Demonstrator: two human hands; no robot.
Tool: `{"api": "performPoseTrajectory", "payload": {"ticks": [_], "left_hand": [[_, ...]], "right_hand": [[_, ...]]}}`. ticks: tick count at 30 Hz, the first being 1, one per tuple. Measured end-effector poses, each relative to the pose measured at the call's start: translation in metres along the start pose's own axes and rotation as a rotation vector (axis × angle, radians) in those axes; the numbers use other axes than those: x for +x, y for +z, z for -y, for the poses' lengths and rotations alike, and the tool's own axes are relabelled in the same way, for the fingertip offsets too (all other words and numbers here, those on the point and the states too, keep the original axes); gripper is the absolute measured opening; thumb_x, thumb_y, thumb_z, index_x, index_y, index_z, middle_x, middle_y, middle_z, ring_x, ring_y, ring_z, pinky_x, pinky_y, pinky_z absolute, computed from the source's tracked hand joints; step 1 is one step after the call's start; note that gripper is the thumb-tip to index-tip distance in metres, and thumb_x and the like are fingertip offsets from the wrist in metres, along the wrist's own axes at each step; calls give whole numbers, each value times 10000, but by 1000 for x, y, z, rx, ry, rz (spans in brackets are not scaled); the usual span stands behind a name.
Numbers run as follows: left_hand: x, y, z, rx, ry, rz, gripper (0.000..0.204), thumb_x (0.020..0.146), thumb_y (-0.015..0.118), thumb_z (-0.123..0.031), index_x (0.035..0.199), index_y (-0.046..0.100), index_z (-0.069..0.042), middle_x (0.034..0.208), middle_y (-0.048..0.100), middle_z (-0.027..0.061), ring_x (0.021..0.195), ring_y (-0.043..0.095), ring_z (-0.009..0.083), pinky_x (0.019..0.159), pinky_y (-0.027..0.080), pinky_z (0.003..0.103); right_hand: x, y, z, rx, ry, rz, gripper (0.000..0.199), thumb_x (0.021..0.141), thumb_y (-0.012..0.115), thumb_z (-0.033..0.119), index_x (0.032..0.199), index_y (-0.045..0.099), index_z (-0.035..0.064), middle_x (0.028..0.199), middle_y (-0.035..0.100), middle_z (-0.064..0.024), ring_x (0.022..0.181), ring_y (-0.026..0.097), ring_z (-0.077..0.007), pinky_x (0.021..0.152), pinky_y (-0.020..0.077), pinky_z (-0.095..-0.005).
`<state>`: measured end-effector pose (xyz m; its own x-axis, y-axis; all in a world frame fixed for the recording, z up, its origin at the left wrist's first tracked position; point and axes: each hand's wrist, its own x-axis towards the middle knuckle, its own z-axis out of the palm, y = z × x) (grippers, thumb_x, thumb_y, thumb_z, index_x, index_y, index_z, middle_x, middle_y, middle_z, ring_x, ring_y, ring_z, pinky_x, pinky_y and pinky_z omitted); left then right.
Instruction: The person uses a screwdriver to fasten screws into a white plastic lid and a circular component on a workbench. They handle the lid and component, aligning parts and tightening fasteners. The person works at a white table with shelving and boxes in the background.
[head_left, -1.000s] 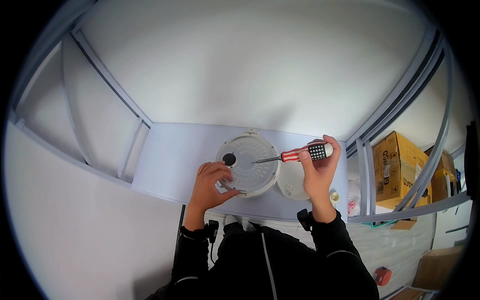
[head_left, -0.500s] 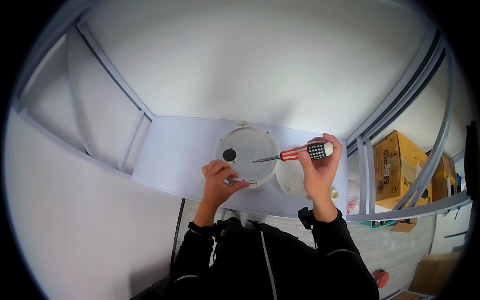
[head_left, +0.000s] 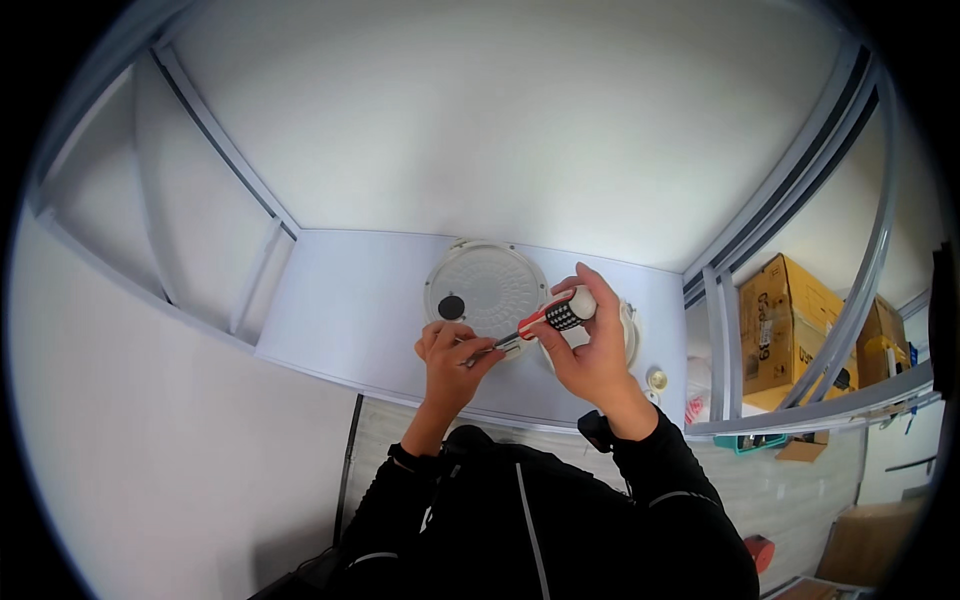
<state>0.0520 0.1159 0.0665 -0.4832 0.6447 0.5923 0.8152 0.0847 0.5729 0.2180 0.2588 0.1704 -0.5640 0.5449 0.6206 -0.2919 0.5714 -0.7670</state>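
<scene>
My right hand (head_left: 600, 358) is wrapped round a screwdriver (head_left: 565, 314) with a patterned red, white and black handle. Its shaft slants down to the left, and the tip ends at the fingers of my left hand (head_left: 448, 358). Those fingers are pinched together; whatever is between them is too small to make out. Under both hands lies a round white cover (head_left: 490, 270) with a grid of ribs and a black disc (head_left: 451, 307) on its left side. My left hand is at its near rim. A second, smaller round white piece (head_left: 630, 335) is partly hidden by my right hand.
The white table (head_left: 340, 290) backs onto a white wall (head_left: 440, 130), with metal frame posts at both sides. A small round yellowish item (head_left: 656, 379) sits at the table's right. Cardboard boxes (head_left: 785, 335) and a teal basket (head_left: 750, 442) stand beyond the right frame.
The screwdriver has moved left and nearer to me, its tip going from the cover's middle to my left fingers. My left fingers have closed together at the rim.
</scene>
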Motion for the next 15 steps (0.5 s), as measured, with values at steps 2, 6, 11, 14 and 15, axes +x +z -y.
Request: {"api": "performPoseTrajectory", "payload": {"ticks": [2, 6, 11, 14, 15], "left_hand": [[-3, -1, 0, -12, -13, 1, 221, 712, 945, -269, 901, 852, -203, 986, 639, -60, 1134, 518, 221, 970, 300, 424], [-5, 2, -1, -22, -14, -10, 216, 717, 941, -260, 909, 856, -212, 990, 640, -77, 1156, 515, 218, 979, 292, 422], [-4, 0, 0, -37, -50, 0, 207, 716, 942, -269, 900, 860, -217, 993, 640, -85, 1168, 511, 209, 973, 285, 423], [-5, -1, 2, -43, -67, 1, 191, 721, 943, -275, 884, 860, -220, 996, 643, -86, 1168, 508, 206, 958, 283, 425], [-5, 0, 2, -43, -66, -3, 193, 721, 944, -276, 885, 860, -220, 997, 644, -86, 1167, 509, 206, 956, 283, 426]], "right_hand": [[-1, 2, -1, -50, -14, 16, 754, 895, 839, 33, 1530, 434, 11, 1211, 641, -156, 1003, 702, -236, 916, 563, -358], [0, 4, -2, -111, -24, 36, 754, 877, 854, 55, 1520, 461, 32, 1176, 659, -143, 996, 705, -268, 891, 558, -367], [10, 6, 4, -204, -57, 115, 765, 845, 888, 73, 1502, 497, 40, 1178, 649, -149, 986, 703, -282, 845, 573, -366], [20, 7, 11, -348, -160, 231, 827, 806, 924, 83, 1508, 490, 33, 1213, 625, -156, 1017, 698, -274, 804, 577, -349], [22, 9, 11, -376, -204, 250, 839, 794, 938, 109, 1503, 497, 30, 1214, 627, -156, 1011, 700, -280, 792, 574, -349]]}}
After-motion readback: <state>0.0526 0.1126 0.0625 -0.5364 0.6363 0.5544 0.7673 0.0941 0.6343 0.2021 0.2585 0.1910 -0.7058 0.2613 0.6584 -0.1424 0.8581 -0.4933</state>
